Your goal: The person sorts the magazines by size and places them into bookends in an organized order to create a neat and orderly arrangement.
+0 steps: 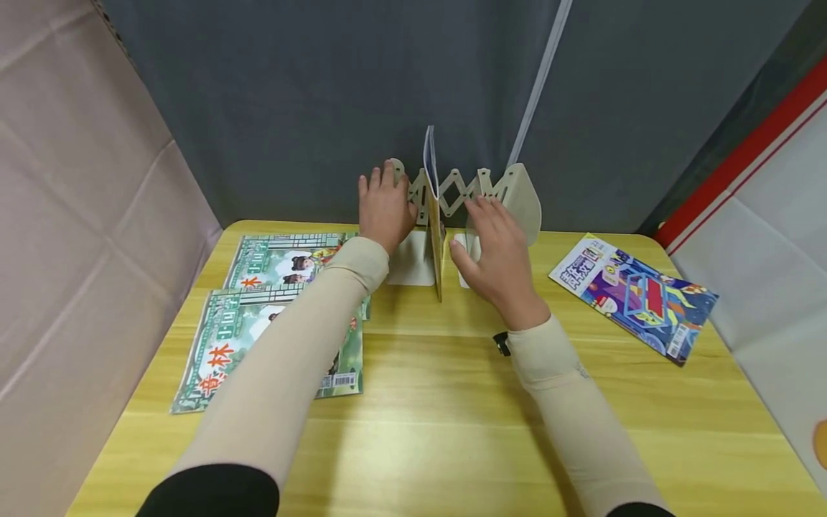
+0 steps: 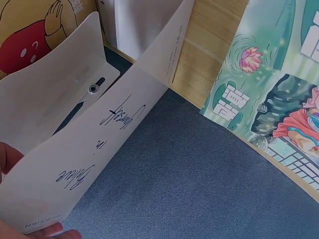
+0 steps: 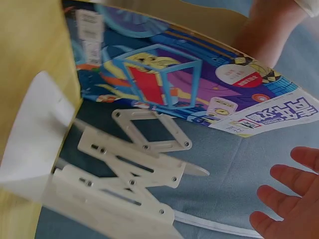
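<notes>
Holding the rack's [image 1: 452, 208] nine-o'clock end plate, the left hand [image 1: 384, 208] curls its grip there; the right hand [image 1: 497, 251], fingers straight, hovers beside the upright book [image 1: 433, 215].

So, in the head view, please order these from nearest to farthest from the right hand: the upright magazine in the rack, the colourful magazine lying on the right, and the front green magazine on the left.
From the right hand:
1. Upright magazine, just to its left, in the rack.
2. Colourful magazine, flat on the table's right side.
3. Front green magazine, left side, partly under the left forearm.
</notes>
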